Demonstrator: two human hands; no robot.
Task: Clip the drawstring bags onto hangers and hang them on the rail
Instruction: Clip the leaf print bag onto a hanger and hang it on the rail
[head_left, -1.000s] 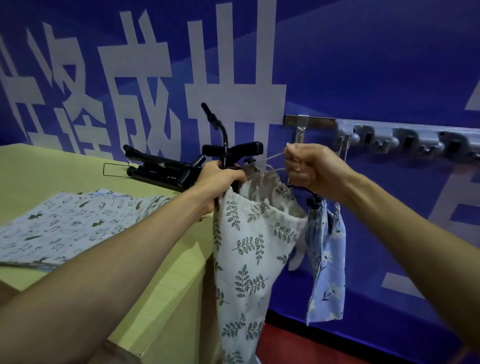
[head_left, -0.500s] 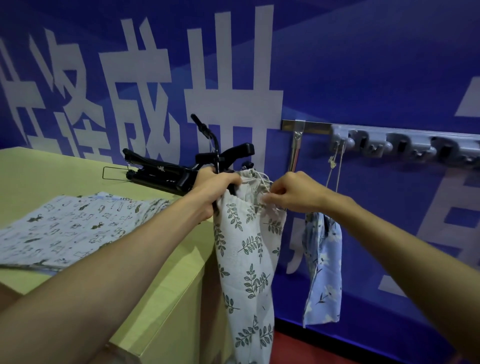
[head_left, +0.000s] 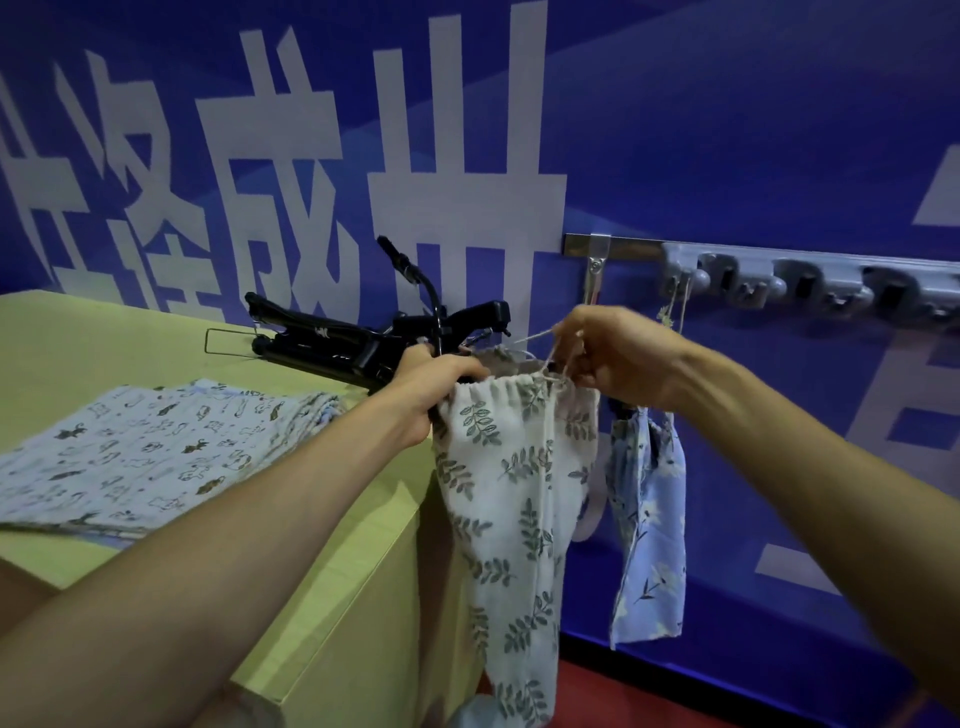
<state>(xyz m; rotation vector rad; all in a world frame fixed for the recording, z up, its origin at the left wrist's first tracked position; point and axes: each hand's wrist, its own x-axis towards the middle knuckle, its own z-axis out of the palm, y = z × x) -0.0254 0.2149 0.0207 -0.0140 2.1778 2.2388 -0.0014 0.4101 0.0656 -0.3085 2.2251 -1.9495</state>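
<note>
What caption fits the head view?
Both hands, left and right, hold the leaf-print bag near the wall rail.

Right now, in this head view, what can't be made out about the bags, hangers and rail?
- Clip on the leaf-print bag: hidden by the left hand.
- Blue floral bag top: behind the right hand.
- Rail: cut off by the right edge.
- Black hangers: piled, count unclear.

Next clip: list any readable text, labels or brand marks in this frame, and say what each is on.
"成" and "世": large white characters on the blue wall banner; the characters left of them are cut off and not surely readable.
Small white mark on the black hangers: too small to read.
Leaf-print bag, blue floral bag: patterns only, no text.
</note>
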